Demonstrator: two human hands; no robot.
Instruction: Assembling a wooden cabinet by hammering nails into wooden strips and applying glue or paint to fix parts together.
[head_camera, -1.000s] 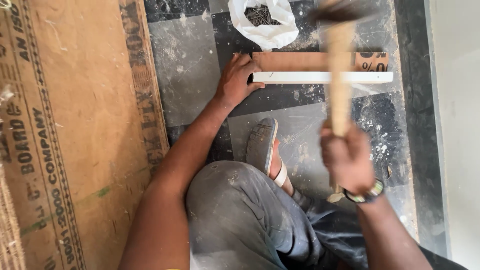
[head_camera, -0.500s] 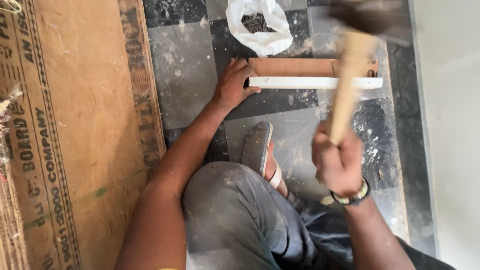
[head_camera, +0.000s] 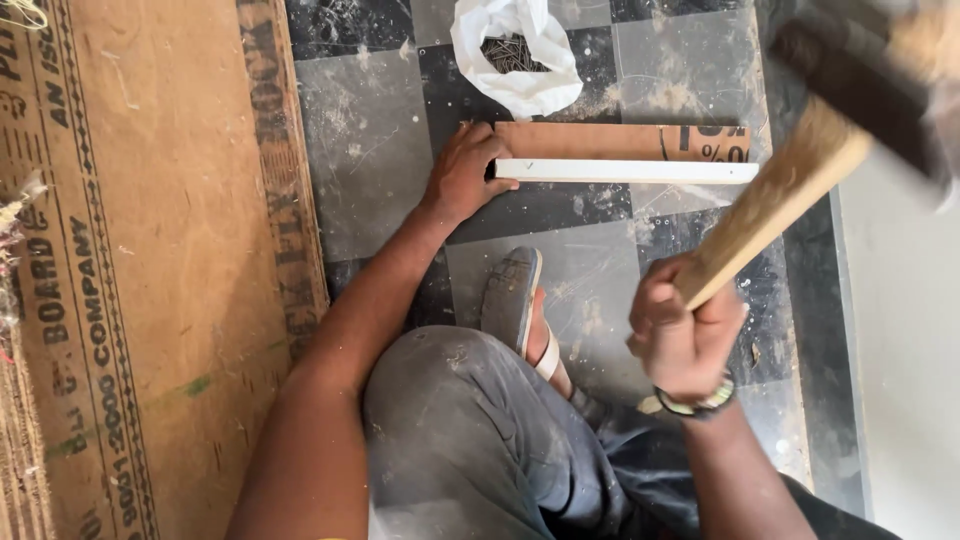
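Seen from above, seated on a dark checked tile floor (head_camera: 370, 160). Left hand (head_camera: 462, 178) at about 12 o'clock from the raised knee (head_camera: 440, 400), fingers spread and pressed flat, pinning the left end of a narrow white strip (head_camera: 630, 171) where it lies along the lower edge of a brown board piece (head_camera: 620, 140). Strip running straight out toward 3 o'clock from that hand, touching the board piece along its length, both flat on the tiles.

Right hand (head_camera: 682, 335) at roughly 3 o'clock from the knee, closed tight round the lower end of a pale wooden hammer handle (head_camera: 775, 200). Handle slanting up toward 1 o'clock, dark hammer head (head_camera: 860, 85) blurred near the top right corner, well above the strip and not touching it. Wristwatch (head_camera: 700, 403) on that wrist.

White plastic bag (head_camera: 520, 60) of small dark nails (head_camera: 512, 55) at 12 o'clock from the left hand, mouth open, just beyond the board piece. Sandalled foot (head_camera: 520, 310) at 6 o'clock from the strip, between the two arms, sole edge turned up. Large brown plywood sheet (head_camera: 150, 270) with printed lettering filling the 9 o'clock side, its edge near the left forearm. Pale wall (head_camera: 900, 350) along the 3 o'clock edge.
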